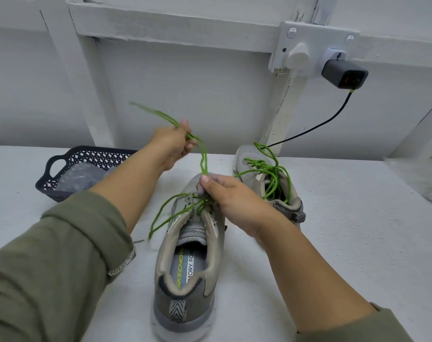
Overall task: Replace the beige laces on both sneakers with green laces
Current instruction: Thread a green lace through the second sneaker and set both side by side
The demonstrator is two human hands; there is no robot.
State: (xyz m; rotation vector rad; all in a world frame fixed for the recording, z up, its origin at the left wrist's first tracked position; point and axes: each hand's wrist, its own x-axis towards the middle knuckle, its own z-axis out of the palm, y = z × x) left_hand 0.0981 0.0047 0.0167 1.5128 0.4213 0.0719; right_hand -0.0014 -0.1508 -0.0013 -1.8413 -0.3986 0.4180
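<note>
A grey-beige sneaker [185, 280] stands heel towards me at the table's centre, threaded with a green lace [165, 213] whose loose loop trails off to its left. My left hand [173, 146] is raised above the toe, shut on a doubled stretch of that lace, which runs down to my right hand [225, 196]. The right hand pinches the lace at the upper eyelets. The second sneaker [264, 176] stands behind and to the right, carrying its own green lace [274, 174] in loose loops. No beige lace is in view.
A dark plastic basket [69, 169] with a clear plastic bag inside sits at the left rear. The white wall behind carries a socket with a grey charger [343, 75], whose black cable drops to the table behind the far sneaker. Clear plastic lies at the right edge.
</note>
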